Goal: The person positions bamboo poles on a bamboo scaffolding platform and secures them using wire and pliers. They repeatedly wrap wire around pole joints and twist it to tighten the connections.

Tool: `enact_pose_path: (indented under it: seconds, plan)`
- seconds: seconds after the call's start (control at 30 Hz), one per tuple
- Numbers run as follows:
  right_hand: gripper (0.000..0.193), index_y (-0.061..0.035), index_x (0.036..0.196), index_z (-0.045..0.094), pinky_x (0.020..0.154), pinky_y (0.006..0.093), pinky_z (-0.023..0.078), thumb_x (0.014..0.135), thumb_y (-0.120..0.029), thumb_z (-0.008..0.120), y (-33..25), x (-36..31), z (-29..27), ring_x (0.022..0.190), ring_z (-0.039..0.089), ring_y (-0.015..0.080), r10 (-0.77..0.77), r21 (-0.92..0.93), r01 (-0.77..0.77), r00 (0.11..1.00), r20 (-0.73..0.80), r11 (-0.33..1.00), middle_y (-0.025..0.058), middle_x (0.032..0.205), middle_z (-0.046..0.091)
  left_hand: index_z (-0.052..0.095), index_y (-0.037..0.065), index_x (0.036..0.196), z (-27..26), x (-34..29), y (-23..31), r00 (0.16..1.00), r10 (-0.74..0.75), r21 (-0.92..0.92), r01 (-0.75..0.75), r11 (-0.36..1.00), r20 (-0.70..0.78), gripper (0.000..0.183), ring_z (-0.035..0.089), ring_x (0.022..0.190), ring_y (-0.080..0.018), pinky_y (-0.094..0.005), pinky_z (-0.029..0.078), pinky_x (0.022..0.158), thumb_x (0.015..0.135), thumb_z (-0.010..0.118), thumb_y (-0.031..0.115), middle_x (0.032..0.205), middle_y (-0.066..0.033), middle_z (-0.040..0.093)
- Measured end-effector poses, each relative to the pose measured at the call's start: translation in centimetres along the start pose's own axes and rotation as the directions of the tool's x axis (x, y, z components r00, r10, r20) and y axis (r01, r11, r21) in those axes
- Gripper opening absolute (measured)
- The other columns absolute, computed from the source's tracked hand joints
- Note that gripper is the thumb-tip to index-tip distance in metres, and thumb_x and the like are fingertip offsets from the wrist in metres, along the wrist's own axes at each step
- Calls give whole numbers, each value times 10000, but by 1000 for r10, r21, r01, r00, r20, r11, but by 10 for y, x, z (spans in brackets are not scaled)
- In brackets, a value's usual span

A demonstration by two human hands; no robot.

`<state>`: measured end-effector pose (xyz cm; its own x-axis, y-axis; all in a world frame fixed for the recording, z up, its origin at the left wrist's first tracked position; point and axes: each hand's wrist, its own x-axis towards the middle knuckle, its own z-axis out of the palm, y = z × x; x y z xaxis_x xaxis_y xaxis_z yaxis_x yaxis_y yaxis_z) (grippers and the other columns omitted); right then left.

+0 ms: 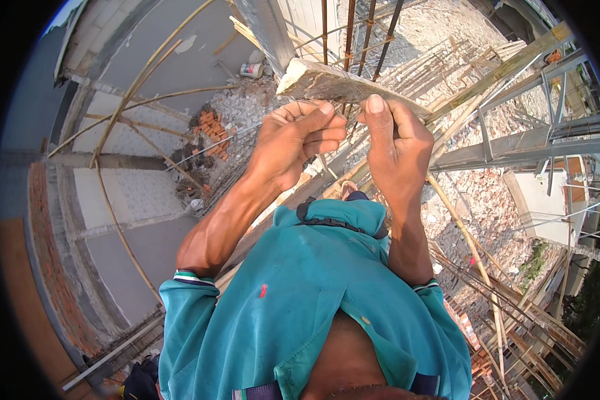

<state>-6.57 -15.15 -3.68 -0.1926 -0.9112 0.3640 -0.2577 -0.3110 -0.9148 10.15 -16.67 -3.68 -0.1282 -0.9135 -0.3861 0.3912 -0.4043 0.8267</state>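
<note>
My two hands are raised close together in front of my chest. The thumb and forefinger of my left hand [293,140] are pinched together, its other fingers curled loosely. My right hand [399,137] is closed, its thumb pressed along the curled forefinger. Anything thin held between the fingertips is too fine to make out. Just beyond the fingertips, a rough wooden board [347,85] lies slantwise, its left end pale and chipped. Several rusty steel bars [349,33] rise behind the board.
A grey post [265,33] stands beyond my left hand. Bamboo poles [470,243] cross at both sides, with a metal truss [533,150] at right. Far below lie rubble [470,193], orange bricks [213,133] and a white bucket [251,70]. A plastered wall [130,247] stands at left.
</note>
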Motion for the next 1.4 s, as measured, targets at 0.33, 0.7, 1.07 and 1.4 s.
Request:
enact_pose_path:
  seconds: [0.33, 0.7, 1.07, 1.4]
  plan:
    - [188, -15, 1028, 713, 554, 354, 489, 958, -189, 727, 2, 25, 3, 580, 633, 211, -59, -159, 64, 998, 35, 985, 136, 709, 675, 655, -9, 1088, -3, 4, 2, 999, -16, 62, 14, 998, 46, 166, 754, 812, -163, -273, 643, 713, 1018, 657, 142, 958, -137, 758]
    - [216, -8, 1123, 704, 671, 467, 530, 948, -133, 693, 0, 36, 14, 756, 691, 391, -230, -287, 248, 969, 94, 925, 194, 848, 712, 611, -8, 1083, -4, -1, 6, 996, -34, 89, 27, 996, 84, 197, 735, 826, -189, -291, 628, 717, 1017, 668, 168, 991, -154, 727]
    - [303, 14, 1194, 687, 816, 504, 527, 962, -176, 640, 5, 70, -2, 897, 682, 442, -291, -254, 389, 891, 350, 885, 266, 924, 699, 553, -24, 1142, -1, -7, 9, 992, -64, 173, 45, 984, 106, 215, 729, 856, -223, -305, 633, 720, 1044, 617, 156, 1024, -167, 671]
    - [299, 35, 1186, 690, 750, 429, 543, 982, -163, 599, -9, 89, -16, 789, 710, 328, 11, -272, 181, 816, 578, 945, 224, 884, 716, 528, -58, 1160, -1, -5, 11, 992, -52, 180, 30, 983, 116, 242, 724, 881, -235, -312, 637, 749, 1050, 599, 145, 1031, -184, 659]
